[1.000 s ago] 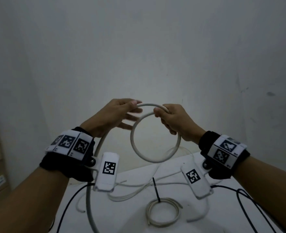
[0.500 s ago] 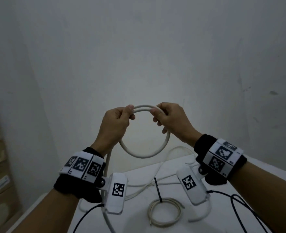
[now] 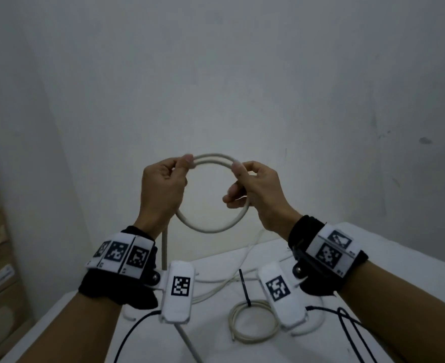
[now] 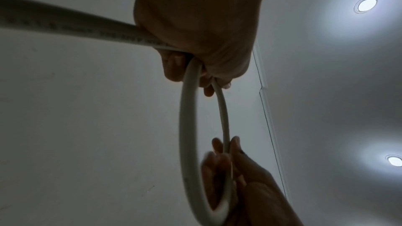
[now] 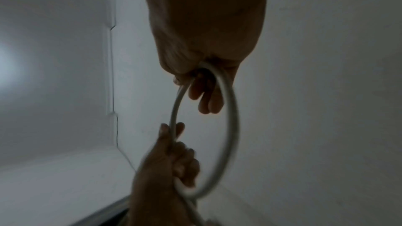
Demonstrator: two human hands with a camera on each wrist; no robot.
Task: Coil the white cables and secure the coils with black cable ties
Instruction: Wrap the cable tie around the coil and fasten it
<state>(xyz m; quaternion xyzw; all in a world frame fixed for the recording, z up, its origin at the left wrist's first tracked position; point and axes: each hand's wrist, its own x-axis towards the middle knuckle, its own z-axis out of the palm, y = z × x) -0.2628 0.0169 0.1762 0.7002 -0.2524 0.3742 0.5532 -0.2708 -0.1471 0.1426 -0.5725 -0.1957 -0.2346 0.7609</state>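
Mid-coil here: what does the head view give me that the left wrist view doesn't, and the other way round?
Only the head view shows the white table, the finished coil lying on it with a black cable tie standing up from it, loose white cables behind, and the wrist bands.

Only the left wrist view shows the ceiling lights and printed lettering on the cable tail running away from the fist.

Both show the left hand and right hand gripping the white cable loop, with doubled strands spanning between them.
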